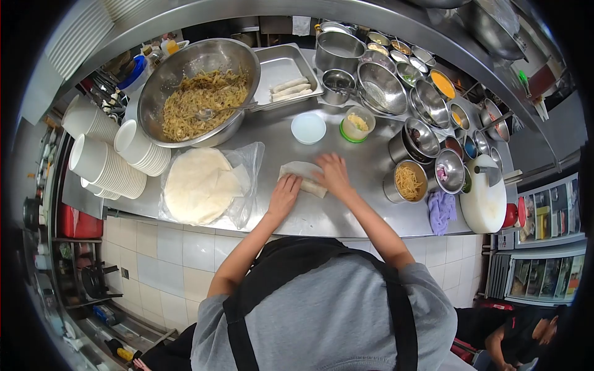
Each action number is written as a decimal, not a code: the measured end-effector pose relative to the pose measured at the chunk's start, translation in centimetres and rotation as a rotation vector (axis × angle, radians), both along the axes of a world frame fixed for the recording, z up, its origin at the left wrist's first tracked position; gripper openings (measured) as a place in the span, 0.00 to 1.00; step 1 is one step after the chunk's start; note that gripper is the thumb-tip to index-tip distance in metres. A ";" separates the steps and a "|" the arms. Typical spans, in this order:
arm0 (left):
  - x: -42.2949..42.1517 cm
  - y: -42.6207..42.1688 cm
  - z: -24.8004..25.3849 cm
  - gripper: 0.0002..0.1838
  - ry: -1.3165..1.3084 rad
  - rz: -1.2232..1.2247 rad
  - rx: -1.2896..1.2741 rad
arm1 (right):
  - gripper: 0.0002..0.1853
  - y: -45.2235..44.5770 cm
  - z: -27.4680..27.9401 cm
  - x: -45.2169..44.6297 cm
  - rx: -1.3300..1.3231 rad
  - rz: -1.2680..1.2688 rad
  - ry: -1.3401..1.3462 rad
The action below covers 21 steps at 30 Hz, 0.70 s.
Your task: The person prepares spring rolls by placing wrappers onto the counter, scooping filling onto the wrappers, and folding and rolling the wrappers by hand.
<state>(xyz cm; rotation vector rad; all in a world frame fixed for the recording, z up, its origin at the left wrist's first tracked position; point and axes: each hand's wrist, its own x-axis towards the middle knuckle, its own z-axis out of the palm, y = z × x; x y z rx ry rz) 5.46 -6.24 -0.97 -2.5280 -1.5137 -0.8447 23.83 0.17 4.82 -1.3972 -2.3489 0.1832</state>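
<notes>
A partly rolled spring roll lies on the steel counter, with the pale far flap of its wrapper still flat. My left hand curls its fingers over the roll's left part. At the right end is my right hand, slightly blurred, fingers apart and reaching over the wrapper's edge. Beyond the hands stand a small white bowl and a green-based tub with yellow bits inside. To the left, a stack of round wrappers rests on a plastic bag.
A big steel bowl of shredded filling holds a spoon. Finished rolls lie in a metal tray. Stacked white tubs stand left; several steel containers, a purple cloth and a white board are right.
</notes>
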 end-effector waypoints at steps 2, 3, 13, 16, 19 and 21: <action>0.2 0.1 0.1 0.21 -0.027 0.010 -0.022 | 0.17 3.3 0.4 -0.6 0.158 -0.001 0.075; 0.2 0.0 0.1 0.21 -0.039 0.014 -0.033 | 0.15 4.6 0.3 -0.9 0.188 0.018 0.060; -0.1 0.6 -0.3 0.19 0.027 0.090 -0.053 | 0.08 10.1 -1.6 -1.7 0.101 0.163 -0.181; -0.4 0.9 -0.2 0.19 0.032 0.074 -0.095 | 0.08 10.8 -1.2 -1.7 -0.005 0.160 -0.144; -0.6 1.1 -0.3 0.19 0.026 0.056 -0.106 | 0.08 10.1 0.1 -1.8 -0.068 0.201 0.012; -0.7 1.3 -0.3 0.20 -0.017 0.054 -0.099 | 0.09 8.9 0.3 -2.1 -0.104 0.319 0.091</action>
